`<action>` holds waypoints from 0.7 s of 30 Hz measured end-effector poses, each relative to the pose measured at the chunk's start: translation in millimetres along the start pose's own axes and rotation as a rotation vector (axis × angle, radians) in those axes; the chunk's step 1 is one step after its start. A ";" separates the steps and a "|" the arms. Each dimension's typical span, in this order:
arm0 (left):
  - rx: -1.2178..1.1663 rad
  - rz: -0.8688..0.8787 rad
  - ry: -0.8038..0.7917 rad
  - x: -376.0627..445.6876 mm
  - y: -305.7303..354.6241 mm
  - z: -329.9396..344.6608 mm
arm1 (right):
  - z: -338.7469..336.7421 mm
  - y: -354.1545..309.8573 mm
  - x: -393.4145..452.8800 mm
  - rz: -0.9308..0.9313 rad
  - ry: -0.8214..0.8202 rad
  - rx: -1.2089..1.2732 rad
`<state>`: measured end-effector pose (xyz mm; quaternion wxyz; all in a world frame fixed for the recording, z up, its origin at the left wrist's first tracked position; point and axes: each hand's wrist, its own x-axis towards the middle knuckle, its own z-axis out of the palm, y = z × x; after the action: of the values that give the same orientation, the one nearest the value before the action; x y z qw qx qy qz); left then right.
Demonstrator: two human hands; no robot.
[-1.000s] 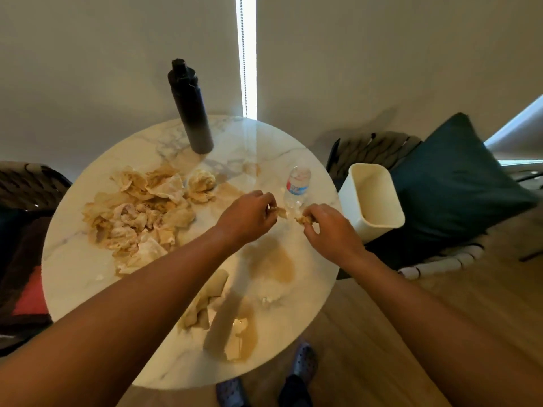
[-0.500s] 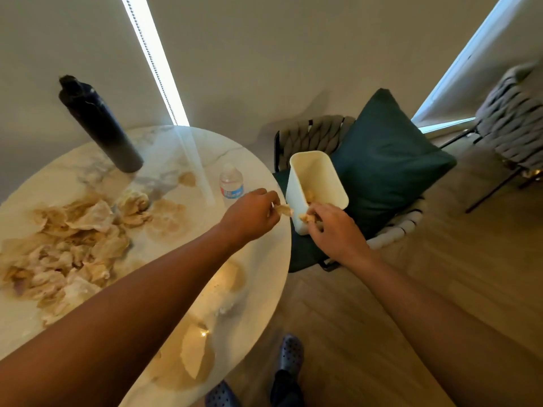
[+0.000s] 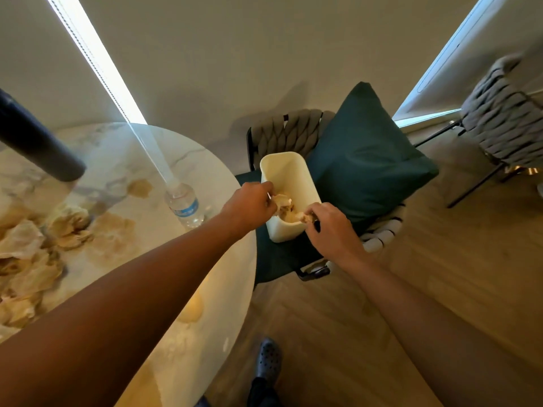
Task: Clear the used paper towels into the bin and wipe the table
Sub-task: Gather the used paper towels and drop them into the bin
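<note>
Both hands hang over the cream plastic bin (image 3: 286, 168), which sits on a chair seat to the right of the round marble table (image 3: 188, 160). My left hand (image 3: 249, 205) pinches a stained wet paper towel scrap (image 3: 281, 199) above the bin's mouth. My right hand (image 3: 329, 227) pinches another scrap (image 3: 305, 217) at the bin's near rim. More brown-stained towel lies inside the bin. A heap of used paper towels (image 3: 32, 254) covers the table's left side, among brown spill patches (image 3: 113, 230).
A small water bottle (image 3: 185, 205) stands near the table's right edge. A black flask (image 3: 38, 145) stands at the back left. A dark green cushion (image 3: 364, 160) leans on the woven chair (image 3: 289, 133). A second woven chair (image 3: 505, 113) stands far right. My shoe (image 3: 267, 359) is on the wooden floor.
Both hands carried the towel scraps right, from above the table by the water bottle to over the bin. The view turned right with them.
</note>
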<state>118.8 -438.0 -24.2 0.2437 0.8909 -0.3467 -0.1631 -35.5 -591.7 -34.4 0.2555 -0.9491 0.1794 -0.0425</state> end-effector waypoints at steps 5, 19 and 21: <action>-0.014 -0.044 0.013 45.1 2.7 13.3 | 2.3 21.4 39.5 0.014 -0.022 0.014; 0.021 -0.081 0.012 78.6 -5.2 27.7 | 18.7 40.0 85.1 0.019 -0.067 -0.049; 0.028 -0.066 0.001 70.8 -8.4 26.3 | 20.4 37.0 84.4 0.001 -0.069 -0.050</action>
<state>161.3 -490.5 -59.1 0.2261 0.9052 -0.3193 -0.1658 35.0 -642.5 -71.4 0.2376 -0.9561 0.1717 -0.0050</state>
